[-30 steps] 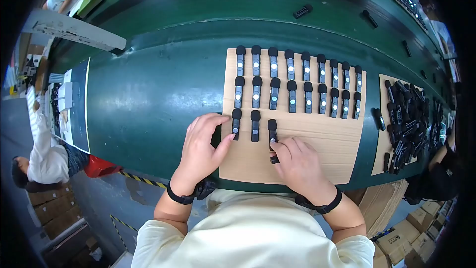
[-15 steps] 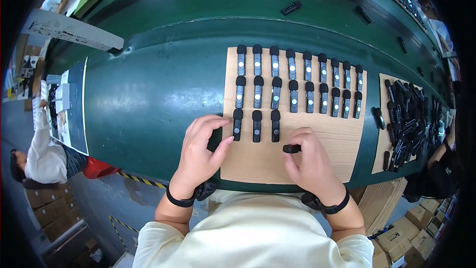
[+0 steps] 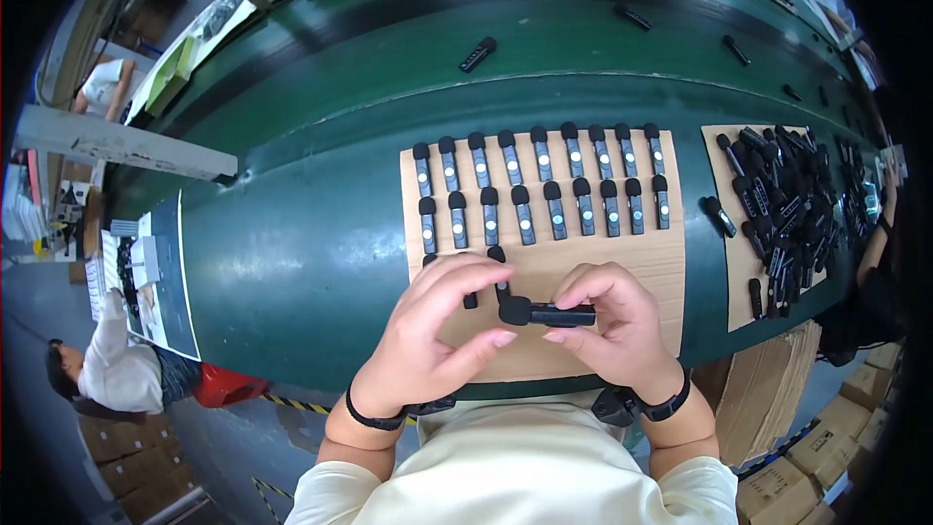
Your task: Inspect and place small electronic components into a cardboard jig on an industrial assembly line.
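My right hand [image 3: 617, 326] pinches a small black clip-on microphone [image 3: 566, 315] between thumb and fingers. It lies sideways, its round foam windscreen [image 3: 515, 310] pointing left. Beside that foam end, my left hand [image 3: 428, 331] is open, thumb and fingers apart, with nothing gripped. Under both hands lies a brown cardboard sheet [image 3: 641, 267]. Two neat rows of similar microphones [image 3: 526, 216] stretch across its far half, foam ends away from me, each with a pale round spot. A shorter third row, with a microphone [image 3: 501, 267] showing, is partly hidden by my left hand.
A second cardboard sheet [image 3: 741, 287] on the right bears a heap of microphones [image 3: 777, 204]. One loose microphone [image 3: 719, 217] lies between the sheets. Beyond, several more, including a microphone [image 3: 477, 54], are scattered on the green table [image 3: 301, 262]. Other people sit at the far left and right.
My right hand has raised the microphone and turned it, so its length shows. My left hand has moved right, towards its foam end. The view has shifted too.
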Available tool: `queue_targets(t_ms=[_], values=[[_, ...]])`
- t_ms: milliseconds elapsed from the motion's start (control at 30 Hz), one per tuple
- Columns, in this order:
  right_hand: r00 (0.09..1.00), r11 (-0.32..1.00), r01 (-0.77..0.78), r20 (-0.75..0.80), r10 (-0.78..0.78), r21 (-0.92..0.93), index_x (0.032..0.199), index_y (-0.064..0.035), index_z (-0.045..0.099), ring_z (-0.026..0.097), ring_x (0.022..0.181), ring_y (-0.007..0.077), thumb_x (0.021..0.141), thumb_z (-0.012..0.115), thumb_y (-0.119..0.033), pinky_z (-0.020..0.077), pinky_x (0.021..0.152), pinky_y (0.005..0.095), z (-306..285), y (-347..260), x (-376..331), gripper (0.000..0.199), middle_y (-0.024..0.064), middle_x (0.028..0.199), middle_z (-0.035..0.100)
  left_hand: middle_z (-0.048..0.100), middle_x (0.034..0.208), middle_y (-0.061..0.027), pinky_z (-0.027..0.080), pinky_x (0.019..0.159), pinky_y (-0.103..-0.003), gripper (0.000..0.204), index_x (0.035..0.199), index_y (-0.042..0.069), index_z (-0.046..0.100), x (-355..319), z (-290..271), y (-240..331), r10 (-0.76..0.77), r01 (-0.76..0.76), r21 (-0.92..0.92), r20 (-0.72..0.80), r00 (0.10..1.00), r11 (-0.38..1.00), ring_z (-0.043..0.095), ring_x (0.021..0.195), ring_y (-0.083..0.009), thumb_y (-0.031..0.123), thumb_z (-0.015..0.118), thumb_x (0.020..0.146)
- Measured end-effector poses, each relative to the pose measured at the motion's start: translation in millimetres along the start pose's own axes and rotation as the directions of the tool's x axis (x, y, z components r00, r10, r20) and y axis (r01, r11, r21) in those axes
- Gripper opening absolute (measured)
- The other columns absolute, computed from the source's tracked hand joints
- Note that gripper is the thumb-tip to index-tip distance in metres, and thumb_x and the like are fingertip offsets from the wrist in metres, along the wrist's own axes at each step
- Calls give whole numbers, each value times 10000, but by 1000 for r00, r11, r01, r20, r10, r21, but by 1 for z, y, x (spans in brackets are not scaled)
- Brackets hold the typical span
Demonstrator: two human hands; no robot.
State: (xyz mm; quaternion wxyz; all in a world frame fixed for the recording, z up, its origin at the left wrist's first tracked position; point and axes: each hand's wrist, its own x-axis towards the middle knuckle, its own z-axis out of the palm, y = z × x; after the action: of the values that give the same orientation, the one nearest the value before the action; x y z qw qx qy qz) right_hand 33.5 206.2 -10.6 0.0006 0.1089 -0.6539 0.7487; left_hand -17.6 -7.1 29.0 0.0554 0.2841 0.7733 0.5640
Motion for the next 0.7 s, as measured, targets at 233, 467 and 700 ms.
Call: queue_targets(t_ms=[233,467,700], values=[[999,989,11,-31,-16,-151,1126,-8,591,614,854,180,787,752,37,482,765,290,-7,-14,-4,377,95,924,641,670,998,-132,463,936,-415,340,1065,-6,662,6,15,0,8,-13,48,90,996,999,625,942,-279,47,762,744],[984,939,175,28,-175,-295,1087,-1,633,633,798,207,771,735,43,486,711,303,-14,-9,0,334,110,897,662,688,958,-117,445,978,-464,305,1031,-3,670,11,21,1,111,-120,105,86,990,987,639,922,-263,40,760,742],[970,917,242,52,-238,-319,1071,-5,642,636,771,225,756,736,48,489,683,314,-11,-8,2,332,105,898,669,693,910,-104,434,993,-491,267,1005,2,670,6,19,-1,159,-167,121,76,984,978,647,886,-262,46,752,755]])
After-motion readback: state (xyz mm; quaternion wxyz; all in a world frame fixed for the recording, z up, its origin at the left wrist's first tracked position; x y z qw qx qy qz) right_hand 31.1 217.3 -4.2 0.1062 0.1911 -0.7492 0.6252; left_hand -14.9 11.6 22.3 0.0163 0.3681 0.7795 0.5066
